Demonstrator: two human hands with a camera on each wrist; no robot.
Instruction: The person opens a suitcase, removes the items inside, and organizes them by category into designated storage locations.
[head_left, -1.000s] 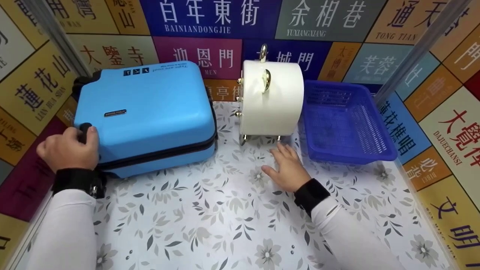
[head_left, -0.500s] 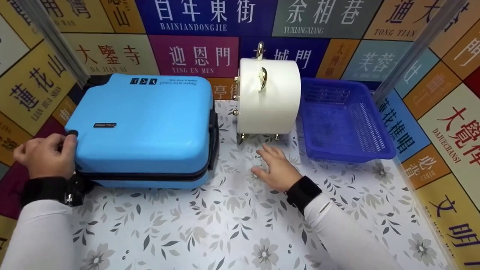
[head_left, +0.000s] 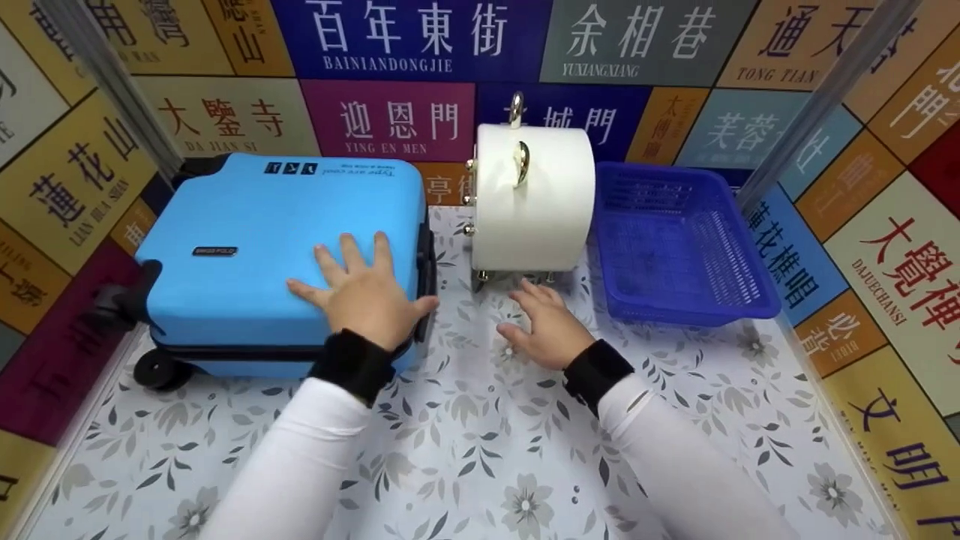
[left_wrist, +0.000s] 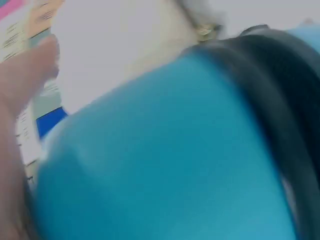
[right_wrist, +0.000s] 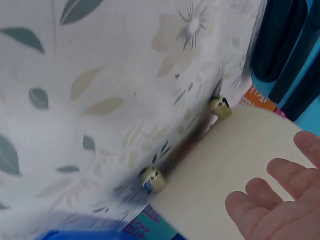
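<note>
A light blue hard-shell suitcase (head_left: 270, 247) lies flat at the left in the head view. My left hand (head_left: 367, 300) is spread over its front right part; whether the palm touches the shell I cannot tell. The blue shell (left_wrist: 165, 150) fills much of the blurred left wrist view. Beside the suitcase stands a white drum-shaped case (head_left: 536, 199) with gold-coloured fittings and small feet. My right hand (head_left: 551, 326) is just in front of its base, fingers loosely extended and holding nothing. In the right wrist view, its fingers (right_wrist: 250, 205) appear close to the white side.
A blue plastic basket (head_left: 675, 247) with mesh walls stands right of the white case. Black suitcase wheels (head_left: 157, 369) stick out at the left. Printed sign panels (head_left: 390, 120) wall the back and sides of the flower-patterned table surface (head_left: 465, 465).
The suitcase first shifted toward me and turned straighter. My left hand then left its front left wheel corner and moved right, spreading over the shell. My right hand has barely moved.
</note>
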